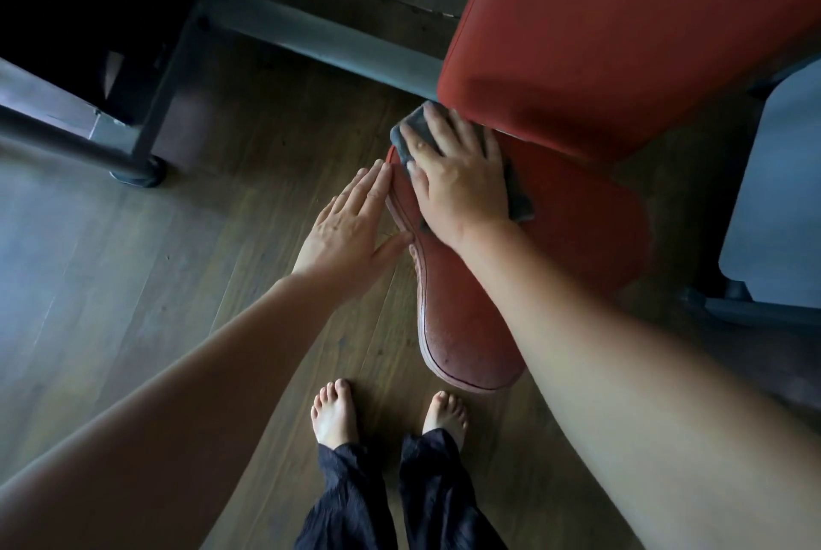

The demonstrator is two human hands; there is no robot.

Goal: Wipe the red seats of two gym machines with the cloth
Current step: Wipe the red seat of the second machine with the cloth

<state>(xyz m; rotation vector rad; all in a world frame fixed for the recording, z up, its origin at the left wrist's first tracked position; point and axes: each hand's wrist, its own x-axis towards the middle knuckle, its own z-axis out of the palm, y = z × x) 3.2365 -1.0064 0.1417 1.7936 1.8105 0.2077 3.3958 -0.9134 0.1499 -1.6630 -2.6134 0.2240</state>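
Head view, only one: right hand (457, 176) is flat, palm down, fingers spread, pressing a grey cloth (415, 127) onto the red seat (573, 230) — no pinch, just the open palm on top. Cloth sticks out past the fingertips on the far-left side and again past the heel of the hand on the right, so most of it is under the palm. That contact point is at the seat's far end, right where the seat meets the red backrest pad (622, 30), which rises just beyond the fingertips. The rest of the seat runs from under the wrist back toward the person, narrowing to a rounded end near the bare feet (335, 412). Left hand (355, 225) is just left of the cloth hand, fingers straight and held together, holding nothing; its fingertips and thumb lie against the seat's left edge — actual contact looks likely, can't tell for sure. Dark trousers (355, 492) below the feet. Wood floor (155, 283) under everything. Grey frame bar (320, 39) runs past beyond the cloth hand, dark machine legs (133, 167) well off to the left, pale grey frame part (777, 194) well off to the right.
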